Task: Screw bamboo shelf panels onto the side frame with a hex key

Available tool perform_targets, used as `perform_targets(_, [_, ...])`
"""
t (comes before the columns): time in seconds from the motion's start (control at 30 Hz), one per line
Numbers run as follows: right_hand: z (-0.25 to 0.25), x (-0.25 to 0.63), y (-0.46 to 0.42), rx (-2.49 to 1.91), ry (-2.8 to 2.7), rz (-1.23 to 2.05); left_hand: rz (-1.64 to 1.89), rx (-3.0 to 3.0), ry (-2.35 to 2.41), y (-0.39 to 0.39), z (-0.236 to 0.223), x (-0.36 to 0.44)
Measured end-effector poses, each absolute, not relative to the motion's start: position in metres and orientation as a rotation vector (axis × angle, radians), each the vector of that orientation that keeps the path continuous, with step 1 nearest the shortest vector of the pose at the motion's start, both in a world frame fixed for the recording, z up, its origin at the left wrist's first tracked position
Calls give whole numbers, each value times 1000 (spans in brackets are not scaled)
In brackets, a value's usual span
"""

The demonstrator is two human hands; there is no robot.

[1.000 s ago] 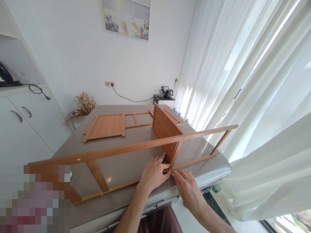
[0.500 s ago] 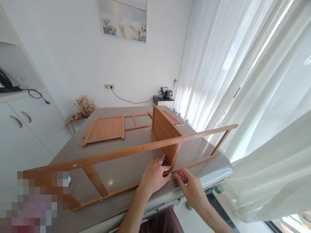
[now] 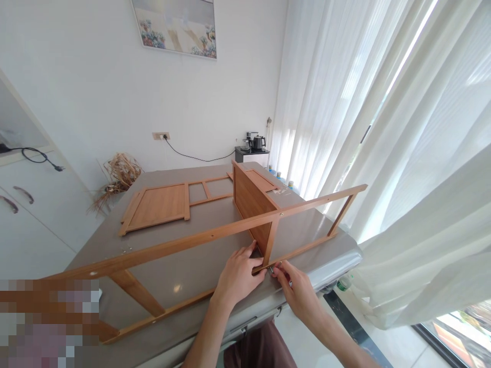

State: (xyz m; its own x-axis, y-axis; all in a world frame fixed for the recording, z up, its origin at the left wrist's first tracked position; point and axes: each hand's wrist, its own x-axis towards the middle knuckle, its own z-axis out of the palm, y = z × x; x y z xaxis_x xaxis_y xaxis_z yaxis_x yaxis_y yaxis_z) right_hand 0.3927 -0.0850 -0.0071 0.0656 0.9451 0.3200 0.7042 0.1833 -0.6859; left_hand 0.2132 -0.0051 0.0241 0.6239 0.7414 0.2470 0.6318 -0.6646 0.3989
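Note:
A wooden ladder-like frame (image 3: 172,243) stands on its long edge along the near side of the table. A wooden shelf panel (image 3: 251,197) meets it upright and runs away from me. My left hand (image 3: 238,273) grips the frame's lower rail at the joint with the panel, its fingers against the panel and its thumb by the rail. Close to that joint, my right hand (image 3: 291,281) pinches a small silvery metal bolt (image 3: 271,270) at the outer face of the lower rail. The bolt's far end is hard to make out.
More wooden panels (image 3: 161,204) lie flat at the back of the grey table (image 3: 199,245). Small loose hardware (image 3: 126,250) lies left of the middle. A pixelated patch hides the frame's left end. White curtains (image 3: 402,230) hang on the right.
My right hand has shifted its fingers on the bolt, which now shows between fingertips and rail. My left hand keeps its hold. The whole view has turned slightly right.

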Motion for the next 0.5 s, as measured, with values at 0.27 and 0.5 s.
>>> perform_targets(0.27, [-7,394,-79,-1530,-1782,317,556,2588,1130,-6,24,214])
perform_targets(0.5, [-5,393,-81,-1529,-1781,312,577,2576,1122,-5,23,213])
